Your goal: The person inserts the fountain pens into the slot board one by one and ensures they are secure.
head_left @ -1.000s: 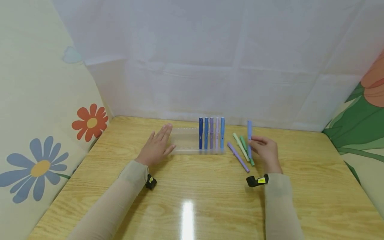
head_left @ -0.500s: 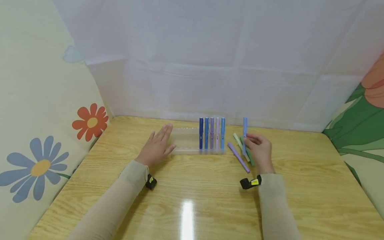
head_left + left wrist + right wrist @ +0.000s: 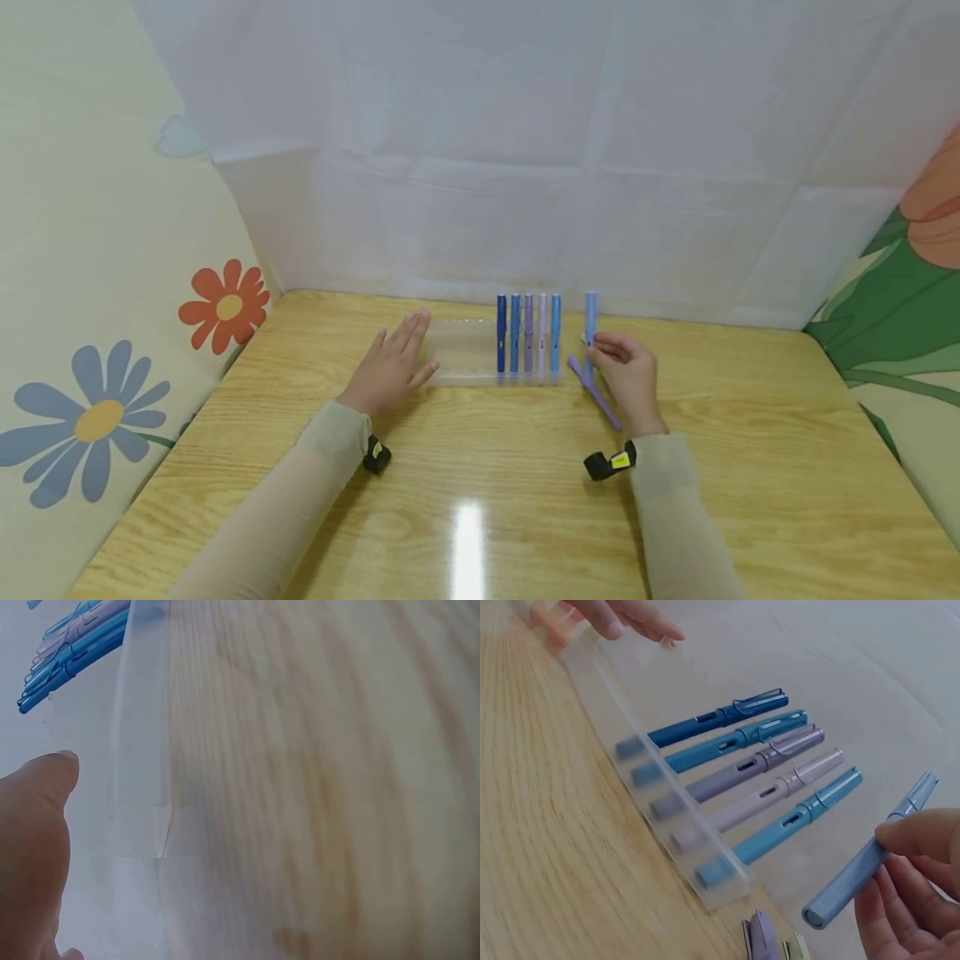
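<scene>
Head view first: here's the left hand [image 3: 386, 371], fingers out straight, thumb spread, gripping nothing, right at the left end of the clear rack [image 3: 459, 350]. How firmly it presses I can't tell; if that's only a light touch, a bump could send the rack skating over the table [image 3: 540, 467]. Five pens [image 3: 528, 333] sit side by side towards the right end. And just beyond, the right hand [image 3: 628, 375] has the pale blue pen [image 3: 590, 308] upright in a pinch, its lower end crossing our line to a loose purple pen [image 3: 603, 407]. Dip too low there and that one could roll.

Left wrist: the thumb shows against the rack's panel, well apart from the pens, with the lip [image 3: 140, 735] along the front. Most fingers are out of shot.

Right wrist now, and it's thumb against fingertips around the middle of the pale blue pen, both ends free, tilted, apart from the rack. A grip that slim could let it swivel, and a swinging end might clip the sky-blue pen [image 3: 765, 844], outermost in the row. Below, a green pen [image 3: 798, 949] peeks in, easily nudged by a low knuckle.
</scene>
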Available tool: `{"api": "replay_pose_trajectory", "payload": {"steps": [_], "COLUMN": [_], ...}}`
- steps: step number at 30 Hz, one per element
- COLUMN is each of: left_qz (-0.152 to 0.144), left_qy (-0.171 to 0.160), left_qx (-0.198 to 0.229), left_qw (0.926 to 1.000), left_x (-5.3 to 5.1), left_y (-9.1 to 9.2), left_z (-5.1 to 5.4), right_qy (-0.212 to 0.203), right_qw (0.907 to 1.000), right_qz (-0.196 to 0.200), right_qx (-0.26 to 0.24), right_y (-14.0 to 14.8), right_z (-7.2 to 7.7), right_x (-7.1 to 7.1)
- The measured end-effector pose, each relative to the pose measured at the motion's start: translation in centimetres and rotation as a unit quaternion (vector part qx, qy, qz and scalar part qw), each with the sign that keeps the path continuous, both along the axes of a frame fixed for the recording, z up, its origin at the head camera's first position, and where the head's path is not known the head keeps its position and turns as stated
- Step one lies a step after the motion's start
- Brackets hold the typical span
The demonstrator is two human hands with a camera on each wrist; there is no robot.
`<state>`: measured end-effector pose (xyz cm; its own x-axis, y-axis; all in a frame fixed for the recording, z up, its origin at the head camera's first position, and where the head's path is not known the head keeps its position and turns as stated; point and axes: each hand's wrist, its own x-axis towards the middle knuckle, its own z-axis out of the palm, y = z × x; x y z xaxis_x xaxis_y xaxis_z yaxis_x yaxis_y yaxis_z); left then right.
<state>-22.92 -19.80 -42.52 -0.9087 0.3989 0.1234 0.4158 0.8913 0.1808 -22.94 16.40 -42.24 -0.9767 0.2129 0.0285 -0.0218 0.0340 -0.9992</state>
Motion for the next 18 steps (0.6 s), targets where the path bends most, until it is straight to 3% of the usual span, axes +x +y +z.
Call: {"api": "replay_pose_trajectory", "payload": {"steps": [18], "left_qz": [-0.005], "left_qy": [0.010], "left_qx": [0.002], "left_qw": [0.9999], "left_x": [0.1], "left_y": [-0.1], "left_z": [-0.1], "right_qy": [0.011], "right_qw": [0.9995], "right_qz": [0.027], "right_qx": [-0.011], "right_y": [-3.0], "right_z": [-0.2], "right_x": [0.3]}}
